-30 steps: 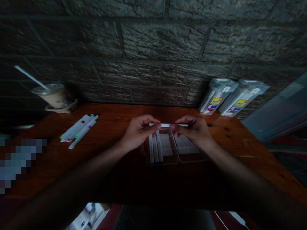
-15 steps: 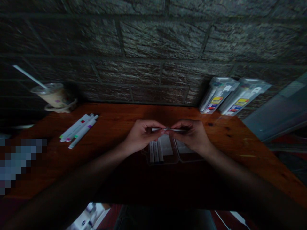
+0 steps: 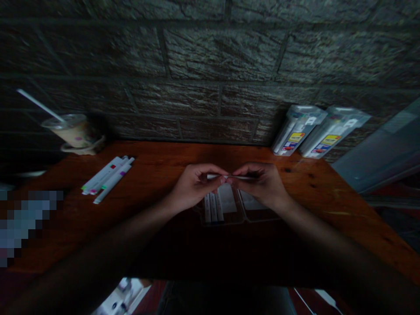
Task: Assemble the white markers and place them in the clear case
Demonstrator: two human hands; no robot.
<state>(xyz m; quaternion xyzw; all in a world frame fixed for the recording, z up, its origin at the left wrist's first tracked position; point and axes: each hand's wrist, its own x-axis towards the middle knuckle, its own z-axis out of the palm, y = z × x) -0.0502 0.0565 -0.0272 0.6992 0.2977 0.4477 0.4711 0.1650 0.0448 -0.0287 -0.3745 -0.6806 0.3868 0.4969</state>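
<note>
Pen (image 3: 212,176), white and slim, is held roughly level above the open clear case (image 3: 243,221), its two ends partly covered by the fingers. One end is pinched narrowly between the thumb and fingers of the left hand (image 3: 193,187), and the other is gripped likewise by the right hand (image 3: 265,185), the fingertips being brought almost together at its middle. In the left half of the case, three pens (image 3: 213,208) are laid side by side; the right half is partly hidden by the right hand. To the left of the case, a bunch of pens (image 3: 108,176) is laid on the wooden table (image 3: 157,153). Farther left and behind the case, a cup (image 3: 74,132) with a straw (image 3: 41,105) is seen. Behind the case to its right, two boxes (image 3: 297,138) are stood by the wall (image 3: 197,52).
</note>
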